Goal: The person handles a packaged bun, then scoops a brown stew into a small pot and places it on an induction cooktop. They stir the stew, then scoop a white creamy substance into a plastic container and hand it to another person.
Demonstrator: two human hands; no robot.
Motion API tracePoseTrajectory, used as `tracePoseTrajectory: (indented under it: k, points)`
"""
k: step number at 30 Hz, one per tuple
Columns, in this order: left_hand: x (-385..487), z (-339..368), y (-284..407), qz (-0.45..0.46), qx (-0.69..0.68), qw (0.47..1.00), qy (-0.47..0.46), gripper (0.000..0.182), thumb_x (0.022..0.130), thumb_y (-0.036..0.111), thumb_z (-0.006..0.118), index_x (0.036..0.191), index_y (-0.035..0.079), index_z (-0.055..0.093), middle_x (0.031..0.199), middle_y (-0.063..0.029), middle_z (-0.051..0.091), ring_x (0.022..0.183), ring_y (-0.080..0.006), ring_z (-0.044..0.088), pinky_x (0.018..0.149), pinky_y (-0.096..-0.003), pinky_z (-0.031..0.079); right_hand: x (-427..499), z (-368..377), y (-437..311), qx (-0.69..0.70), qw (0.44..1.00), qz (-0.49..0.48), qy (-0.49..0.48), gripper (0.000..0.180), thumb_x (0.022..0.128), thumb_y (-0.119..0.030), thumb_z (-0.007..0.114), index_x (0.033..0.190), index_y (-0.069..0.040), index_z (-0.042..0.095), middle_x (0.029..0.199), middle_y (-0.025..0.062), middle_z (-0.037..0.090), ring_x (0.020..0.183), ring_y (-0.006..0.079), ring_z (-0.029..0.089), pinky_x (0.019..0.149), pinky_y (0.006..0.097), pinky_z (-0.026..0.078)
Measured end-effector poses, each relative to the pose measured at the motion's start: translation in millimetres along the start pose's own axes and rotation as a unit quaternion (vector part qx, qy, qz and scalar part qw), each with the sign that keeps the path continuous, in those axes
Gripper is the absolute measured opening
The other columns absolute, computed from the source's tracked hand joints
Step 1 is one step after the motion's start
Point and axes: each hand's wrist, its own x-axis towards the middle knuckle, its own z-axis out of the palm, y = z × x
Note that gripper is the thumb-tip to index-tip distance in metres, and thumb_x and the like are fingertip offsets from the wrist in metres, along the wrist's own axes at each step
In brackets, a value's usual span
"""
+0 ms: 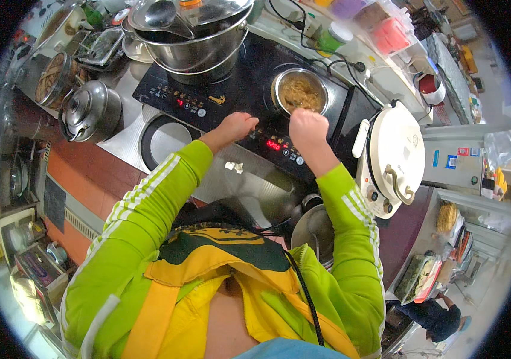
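My right hand [309, 129], closed in a fist, is at the near rim of a small steel pot [277, 95]. Whatever the fist may hold is hidden beneath it. Brown, noodle-like food [299, 91] in liquid fills the pot, which sits on the right zone of a black induction cooktop [255, 67]. Over the cooktop's front edge, left of the pot, my left hand [236, 126] has its fingers curled together, and nothing shows in it. Red digits glow on the control panel [278, 146] between my hands.
A large lidded steel pot [192, 56] occupies the left zone. Left of the cooktop stands a metal kettle [91, 112]. A white electric griddle [396, 152] is close on the right, with black cables [309, 47] behind. Another person [434, 316] is at the lower right.
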Motion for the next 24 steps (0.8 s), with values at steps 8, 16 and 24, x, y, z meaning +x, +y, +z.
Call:
tracePoseTrajectory:
  k: [8,16,24]
  points:
    - [3.8,3.0,-2.4,-0.074,-0.033,0.997,0.01,0.037,0.087,0.038,0.048,0.08,0.006,0.064,0.068,-0.0118,0.061,0.058,-0.0237,0.06,0.058,-0.0366,0.048,2.8,5.4,2.6,-0.013,0.999,0.002,-0.051,0.019,0.079,-0.013,0.051,0.078,-0.012,0.07,0.078,0.0072,0.068,0.074,0.0222,0.068,0.061,0.0349,0.054]
    - [2.2,0.0,1.5,-0.064,-0.029,0.998,0.0,0.039,0.087,0.039,0.047,0.078,0.005,0.063,0.065,-0.0125,0.06,0.057,-0.0241,0.059,0.057,-0.0371,0.047,0.5,-5.9,2.9,-0.016,0.996,0.047,-0.069,0.017,0.08,-0.012,0.051,0.08,-0.006,0.068,0.081,0.0086,0.068,0.075,0.0235,0.068,0.061,0.036,0.054]
    - [-1.6,2.3,-3.7,0.058,0.038,0.997,0.041,0.041,0.088,0.039,0.044,0.076,0.004,0.063,0.069,-0.0157,0.061,0.061,-0.0295,0.061,0.06,-0.0402,0.048,2.6,4.8,-6.6,-0.014,0.994,0.043,0.098,0.014,0.08,-0.015,0.051,0.075,-0.006,0.061,0.069,0.0094,0.067,0.063,0.0233,0.067,0.052,0.0358,0.052]
